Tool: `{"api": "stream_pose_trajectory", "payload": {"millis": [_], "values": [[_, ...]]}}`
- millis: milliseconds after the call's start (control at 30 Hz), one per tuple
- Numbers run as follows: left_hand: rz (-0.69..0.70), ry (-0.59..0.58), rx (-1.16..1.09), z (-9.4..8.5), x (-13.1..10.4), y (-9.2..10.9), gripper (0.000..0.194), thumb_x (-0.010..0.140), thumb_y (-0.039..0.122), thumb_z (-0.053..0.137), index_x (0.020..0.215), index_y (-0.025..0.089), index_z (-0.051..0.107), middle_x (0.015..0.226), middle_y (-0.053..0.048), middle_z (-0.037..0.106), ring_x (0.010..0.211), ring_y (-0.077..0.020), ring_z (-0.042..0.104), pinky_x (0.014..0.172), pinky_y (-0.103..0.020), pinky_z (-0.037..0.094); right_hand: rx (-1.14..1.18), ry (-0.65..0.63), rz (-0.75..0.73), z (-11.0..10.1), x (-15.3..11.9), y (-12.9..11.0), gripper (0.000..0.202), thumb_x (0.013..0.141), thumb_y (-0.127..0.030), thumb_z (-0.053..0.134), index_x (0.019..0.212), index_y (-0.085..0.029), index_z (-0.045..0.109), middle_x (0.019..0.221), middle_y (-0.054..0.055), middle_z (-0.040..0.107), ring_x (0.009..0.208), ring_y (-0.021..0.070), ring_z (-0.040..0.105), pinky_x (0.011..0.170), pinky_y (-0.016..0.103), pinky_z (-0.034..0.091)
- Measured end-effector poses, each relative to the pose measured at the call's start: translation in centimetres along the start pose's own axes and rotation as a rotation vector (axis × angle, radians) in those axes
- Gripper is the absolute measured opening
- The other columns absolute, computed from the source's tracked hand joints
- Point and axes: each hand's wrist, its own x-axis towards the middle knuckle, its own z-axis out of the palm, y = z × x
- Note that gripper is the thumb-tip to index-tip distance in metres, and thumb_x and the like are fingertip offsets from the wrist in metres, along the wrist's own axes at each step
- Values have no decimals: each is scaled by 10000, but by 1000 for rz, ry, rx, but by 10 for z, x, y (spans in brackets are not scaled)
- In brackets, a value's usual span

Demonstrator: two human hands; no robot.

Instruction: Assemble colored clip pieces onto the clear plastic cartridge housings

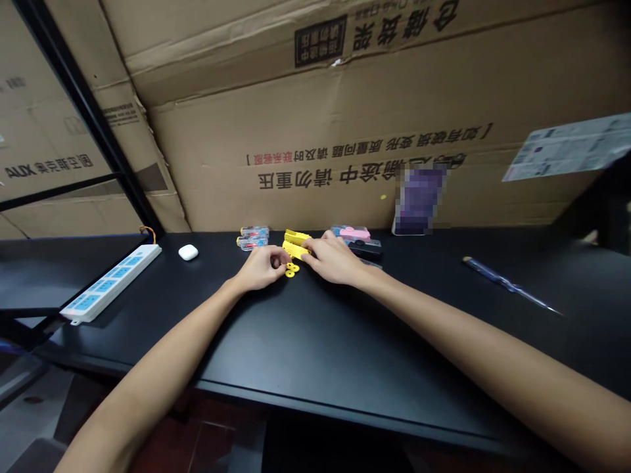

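My left hand (263, 268) is at the middle of the black table, its thumb and fingers pinched together. The fingertips meet beside the near yellow case piece (294, 249) and several small yellow discs (290, 270); what is between them is too small to make out. My right hand (334, 257) has its fingers and thumb on the right end of that long yellow piece, steadying it on the tabletop. Another yellow case piece (297, 236) lies just behind it, close to the right fingertips.
Clear cases with coloured parts (253, 238) lie behind my left hand. A pink piece (355, 232) and a black piece (365, 249) sit behind my right hand. Left are a white earbud case (188, 252) and power strip (112, 281); right, a screwdriver (510, 284). Cardboard (315, 131) stands behind.
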Motion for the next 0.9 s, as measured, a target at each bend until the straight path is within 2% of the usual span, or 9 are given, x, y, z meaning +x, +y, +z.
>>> {"api": "stream_pose_trajectory", "payload": {"millis": [100, 233, 367, 500, 700, 800, 900], "values": [[-5, 43, 50, 0, 1, -2, 162, 738, 105, 563, 819, 134, 700, 752, -21, 686, 625, -106, 538, 623, -233, 429, -102, 45, 10, 2, 3, -8, 313, 938, -267, 422, 1009, -160, 706, 938, 179, 674, 881, 314, 533, 785, 468, 434], [-60, 97, 114, 1, 2, -4, 157, 811, 173, 563, 840, 138, 713, 662, 4, 640, 577, -108, 496, 590, -238, 386, -221, 131, 0, -13, -5, -12, 353, 945, -245, 387, 1125, -132, 669, 1049, 195, 647, 932, 326, 544, 798, 455, 434], [5, 152, 124, 0, 4, -6, 202, 884, 258, 546, 853, 142, 709, 617, 23, 570, 563, -103, 458, 570, -234, 346, -308, 159, -106, -34, -29, -5, 326, 936, -250, 406, 1109, -153, 664, 1026, 178, 660, 931, 322, 563, 793, 445, 437], [66, 197, 95, -2, 4, -4, 209, 905, 285, 543, 885, 148, 700, 571, 49, 484, 534, -93, 413, 544, -229, 301, -335, 178, -110, -41, -57, 11, 372, 925, -285, 444, 1216, -137, 623, 1160, 184, 651, 1055, 331, 581, 838, 433, 453], [70, 142, 115, -1, -2, 2, 195, 898, 258, 531, 852, 152, 687, 521, 64, 441, 493, -89, 387, 523, -223, 286, -341, 45, -23, -28, -78, 39, 424, 900, -389, 517, 1256, -180, 614, 1158, 149, 658, 1024, 329, 611, 792, 438, 493], [113, 83, 167, 1, -3, 5, 180, 890, 226, 525, 848, 151, 683, 512, 66, 440, 477, -86, 386, 526, -222, 296, -284, 12, -6, -25, -79, 41, 416, 903, -371, 520, 1261, -178, 606, 1155, 144, 652, 1013, 319, 626, 810, 455, 520], [152, 24, 212, 3, -3, 9, 174, 886, 199, 519, 858, 143, 681, 562, 43, 506, 499, -90, 428, 538, -226, 315, -190, 51, -19, -26, -78, 34, 434, 881, -333, 554, 1278, -163, 583, 1162, 153, 644, 1033, 320, 628, 849, 471, 536]]}}
